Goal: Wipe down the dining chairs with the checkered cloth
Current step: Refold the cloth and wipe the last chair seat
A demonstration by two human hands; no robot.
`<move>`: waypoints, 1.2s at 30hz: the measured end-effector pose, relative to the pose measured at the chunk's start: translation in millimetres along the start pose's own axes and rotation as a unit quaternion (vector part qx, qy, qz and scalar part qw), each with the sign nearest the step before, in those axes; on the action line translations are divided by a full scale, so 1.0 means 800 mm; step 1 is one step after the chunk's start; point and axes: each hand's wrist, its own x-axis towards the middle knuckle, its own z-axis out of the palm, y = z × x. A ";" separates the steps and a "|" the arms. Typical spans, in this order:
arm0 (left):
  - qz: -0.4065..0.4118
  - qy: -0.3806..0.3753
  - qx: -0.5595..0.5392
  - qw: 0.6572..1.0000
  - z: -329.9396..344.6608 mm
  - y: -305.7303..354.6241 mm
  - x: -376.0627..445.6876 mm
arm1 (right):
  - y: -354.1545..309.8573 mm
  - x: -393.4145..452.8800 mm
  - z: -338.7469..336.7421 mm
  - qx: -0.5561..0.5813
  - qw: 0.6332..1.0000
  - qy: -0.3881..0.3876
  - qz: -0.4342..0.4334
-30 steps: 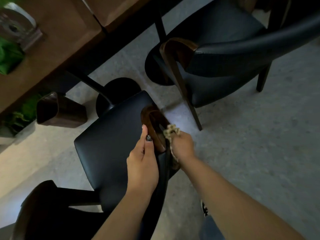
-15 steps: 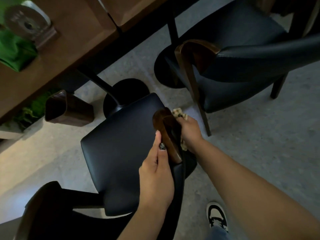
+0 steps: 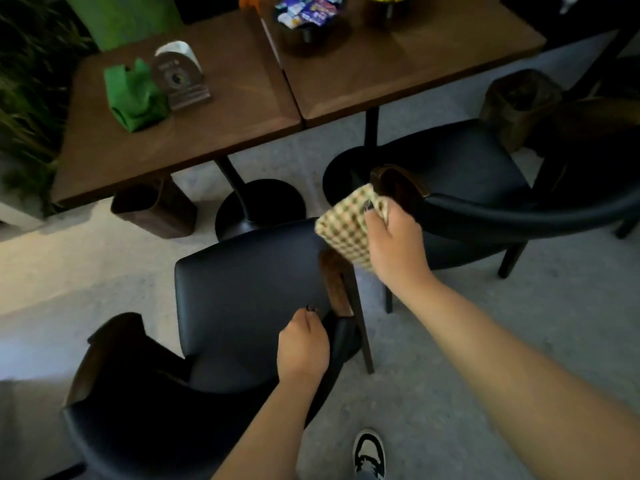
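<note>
Far left: dark foliage (image 3: 24,109) along the edge. Two wood tabletops butt together; left table (image 3: 221,133) carries a crumpled green cloth (image 3: 135,95) and a round plaque (image 3: 178,77) on a stand, just beside each other. Under its edge, a brown squarish bin (image 3: 156,213) on pale speckled floor, next to a black disc base (image 3: 259,206) w/ slanted post.

Near chair (image 3: 242,289): smooth black leather-look seat, curved padded back, brown wood arm end w/ a thin dark leg. Left hand (image 3: 303,348) rests on the chair's right rim where back meets arm, fingers curled over the edge, dark nail polish showing.

Right table (image 3: 433,64) holds a dark bowl (image 3: 308,26) of bright wrappers.

Cloth (image 3: 349,226): beige/green/brown check, soft, folded to a flat pad. Right hand (image 3: 394,244) holds it — thumb on top, fingers wrapped under, so most of the pad sticks out left and up of the grip. It's lifted above the near chair's arm tip, its upper corner at the wood arm end of the far chair (image 3: 467,174); touching or not, can't tell. Far chair: same black upholstery, rounded wood arm.

Lower right: a black-and-white sneaker (image 3: 369,452). Top right: another brown bin (image 3: 519,98), blurry.
</note>
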 end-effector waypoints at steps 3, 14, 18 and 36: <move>0.006 -0.034 0.051 0.998 -0.035 -0.039 -0.029 | 0.031 -0.020 0.025 -0.161 0.976 -0.132 -0.064; 0.294 0.087 0.340 0.889 -0.153 -0.206 -0.095 | 0.066 -0.128 0.058 -0.339 0.902 -0.236 -0.127; 0.292 0.078 0.335 0.893 -0.152 -0.202 -0.097 | 0.041 -0.209 0.086 -0.375 0.882 -0.210 -0.192; 0.235 -0.022 -0.358 0.903 -0.417 -0.185 -0.211 | -0.271 -0.384 0.182 0.057 0.987 -0.148 0.004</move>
